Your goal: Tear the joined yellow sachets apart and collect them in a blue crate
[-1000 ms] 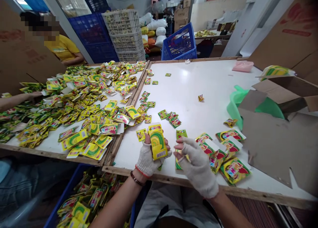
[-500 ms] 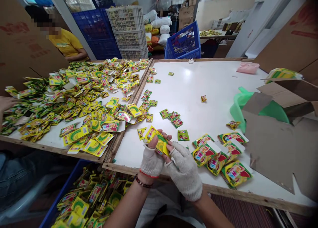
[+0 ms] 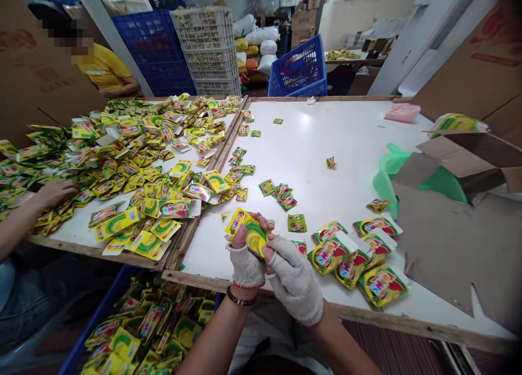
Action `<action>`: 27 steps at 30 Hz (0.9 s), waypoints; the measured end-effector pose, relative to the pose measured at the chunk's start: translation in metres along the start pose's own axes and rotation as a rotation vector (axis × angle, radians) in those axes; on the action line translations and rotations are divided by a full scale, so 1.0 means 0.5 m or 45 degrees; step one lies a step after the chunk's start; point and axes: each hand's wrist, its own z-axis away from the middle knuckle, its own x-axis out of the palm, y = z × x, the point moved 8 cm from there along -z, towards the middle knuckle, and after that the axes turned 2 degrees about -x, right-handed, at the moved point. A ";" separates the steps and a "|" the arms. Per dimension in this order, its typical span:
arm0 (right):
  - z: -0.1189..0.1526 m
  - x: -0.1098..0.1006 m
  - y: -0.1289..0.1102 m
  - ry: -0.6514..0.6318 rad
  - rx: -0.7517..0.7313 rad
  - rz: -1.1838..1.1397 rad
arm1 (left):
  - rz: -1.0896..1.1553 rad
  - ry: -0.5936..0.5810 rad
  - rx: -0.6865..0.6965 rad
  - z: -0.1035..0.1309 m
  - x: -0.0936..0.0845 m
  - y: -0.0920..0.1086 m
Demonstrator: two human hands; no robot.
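My left hand [image 3: 247,265], in a white fingerless knit glove, is wrapped round a small yellow and green carton [image 3: 244,224] above the front edge of the white table. The thumb presses on its face. My right hand [image 3: 297,280], gloved the same way, pinches the carton's near end, where a yellow flap lies under the fingertips. Just right of my hands lie several filled-looking cartons [image 3: 331,253] with red and green fronts. Small green sachets [image 3: 297,223] are scattered beyond my hands.
A wooden strip [image 3: 191,222] divides off a large pile of cartons and sachets [image 3: 134,146] at left, where a co-worker's hand [image 3: 55,192] reaches in. An opened cardboard box [image 3: 448,244] and a green plastic scoop-like thing [image 3: 385,173] stand right. Below is a blue crate [image 3: 98,315] of cartons.
The carton has turned so that more of its broad face shows, and my right fingers have closed over its near end. The co-worker's hand has come further onto the pile.
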 end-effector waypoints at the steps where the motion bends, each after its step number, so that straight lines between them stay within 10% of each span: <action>1: 0.000 0.000 0.002 0.005 0.016 0.004 | -0.017 -0.005 0.017 0.003 -0.001 -0.001; 27: -0.019 -0.007 0.077 0.063 0.602 0.131 | -0.169 0.190 0.090 0.011 -0.031 -0.013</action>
